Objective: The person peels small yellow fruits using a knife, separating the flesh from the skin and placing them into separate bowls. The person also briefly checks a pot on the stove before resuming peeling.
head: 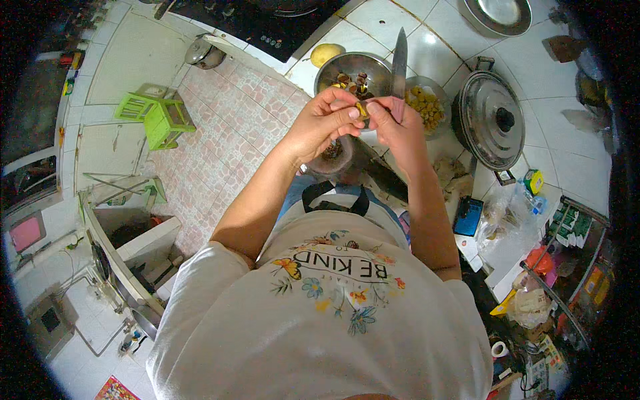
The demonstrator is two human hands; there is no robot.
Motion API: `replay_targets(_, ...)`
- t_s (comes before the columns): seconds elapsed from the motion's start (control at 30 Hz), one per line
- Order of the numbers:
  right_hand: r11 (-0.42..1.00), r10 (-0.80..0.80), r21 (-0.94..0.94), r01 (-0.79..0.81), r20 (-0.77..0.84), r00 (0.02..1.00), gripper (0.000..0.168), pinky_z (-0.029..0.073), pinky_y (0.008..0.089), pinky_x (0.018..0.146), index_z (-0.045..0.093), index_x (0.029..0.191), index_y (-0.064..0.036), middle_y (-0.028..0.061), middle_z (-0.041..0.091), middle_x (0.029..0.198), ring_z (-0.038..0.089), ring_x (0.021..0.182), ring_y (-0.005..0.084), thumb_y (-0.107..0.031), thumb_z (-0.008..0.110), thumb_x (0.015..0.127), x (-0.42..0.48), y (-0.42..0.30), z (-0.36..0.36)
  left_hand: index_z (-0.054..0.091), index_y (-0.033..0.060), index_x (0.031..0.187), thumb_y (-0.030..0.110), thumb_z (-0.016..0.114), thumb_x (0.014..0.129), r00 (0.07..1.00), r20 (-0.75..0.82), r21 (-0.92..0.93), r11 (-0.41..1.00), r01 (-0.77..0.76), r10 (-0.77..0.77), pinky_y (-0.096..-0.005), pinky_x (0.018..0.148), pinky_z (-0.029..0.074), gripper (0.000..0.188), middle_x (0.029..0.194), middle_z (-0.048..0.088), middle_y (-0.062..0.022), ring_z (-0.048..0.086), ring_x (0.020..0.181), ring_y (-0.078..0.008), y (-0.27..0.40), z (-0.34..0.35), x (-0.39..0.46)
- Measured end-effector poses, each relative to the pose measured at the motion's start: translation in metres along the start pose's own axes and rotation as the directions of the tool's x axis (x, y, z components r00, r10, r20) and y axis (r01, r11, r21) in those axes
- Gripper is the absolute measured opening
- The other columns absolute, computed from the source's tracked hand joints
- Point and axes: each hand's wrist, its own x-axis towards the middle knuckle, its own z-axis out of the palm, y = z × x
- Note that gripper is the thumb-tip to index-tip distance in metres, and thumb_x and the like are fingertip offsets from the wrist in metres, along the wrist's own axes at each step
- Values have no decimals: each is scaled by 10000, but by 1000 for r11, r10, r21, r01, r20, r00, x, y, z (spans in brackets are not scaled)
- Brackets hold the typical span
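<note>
My left hand (327,122) pinches a small yellow nut piece (361,109), which looks like a chestnut. Opposite it, my right hand (397,130) grips a knife (400,62) with its blade pointing away from me, and its fingertips meet the same piece. Beyond the hands stands a steel bowl (332,62) holding brown-shelled nuts (361,80). Right of it, a bowl (440,90) contains many yellow peeled pieces (424,107). Below my hands, partly hidden, is a container (345,162) with dark bits inside.
A lidded pot (490,120) sits on the tiled counter at right, with a phone (468,216) and plastic bags (507,220) nearer me. A yellow fruit (326,54) lies beside the steel bowl. The black cooktop (260,25) is at the far side; a green chair (167,120) stands on the floor.
</note>
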Motion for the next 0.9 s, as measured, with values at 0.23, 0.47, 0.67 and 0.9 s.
replay_targets(0.23,987,-116,-117,108,-65,991,270,456,229,731,595,1022,-6,76,626,917,569,820,106,-188,631,827,2,0,6,455,28,1216,88,537,871,1000,-8,-257,966,-17,15,-334,861,502,360,1097,569,-133,584,989,-206,4,6,6)
replay_targets(0.47,958,-216,-207,201,-51,975,247,459,224,715,584,1039,-3,47,627,892,566,820,90,-104,623,817,24,3,0,551,3,1096,6,510,869,1000,0,-186,982,-9,9,-282,873,499,230,1105,574,-124,578,1004,-198,-6,4,33)
replay_targets(0.67,922,-329,-224,315,-26,944,258,463,231,729,588,1062,-11,61,612,928,572,828,110,-81,614,815,45,11,-15,538,-16,1066,78,517,886,999,-23,-348,937,35,-46,-274,851,510,204,1050,586,-141,594,960,-183,-14,-5,53)
replay_targets(0.9,866,-337,-362,345,86,938,277,458,286,745,547,1061,33,118,559,937,576,869,190,-125,585,837,36,-1,-19,528,-3,1060,94,514,890,995,-91,-394,919,0,-38,-282,862,502,196,1069,583,-142,598,938,-192,-15,-11,41)
